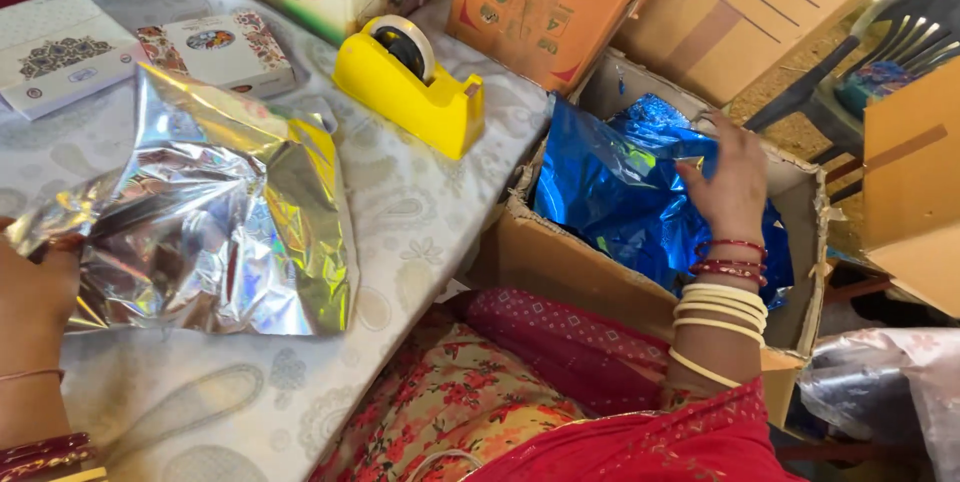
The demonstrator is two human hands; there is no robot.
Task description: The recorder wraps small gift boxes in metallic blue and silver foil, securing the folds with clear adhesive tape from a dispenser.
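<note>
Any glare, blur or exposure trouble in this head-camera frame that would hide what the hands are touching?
Head view: strong rainbow glare on the silver foil sheet under the left hand, washing out its creases; bright glints on the blue foil in the cardboard box, where the right hand reaches; the yellow tape dispenser is sharp; daylight is even, shadows soft, no obvious motion blur.

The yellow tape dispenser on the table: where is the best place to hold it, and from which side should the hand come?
Probably best to grip the yellow tape dispenser across its long flat sides, at the middle just below the tape roll, coming from above. The body is narrow enough there, and this keeps fingers away from the cutter end that points toward the orange box.
</note>
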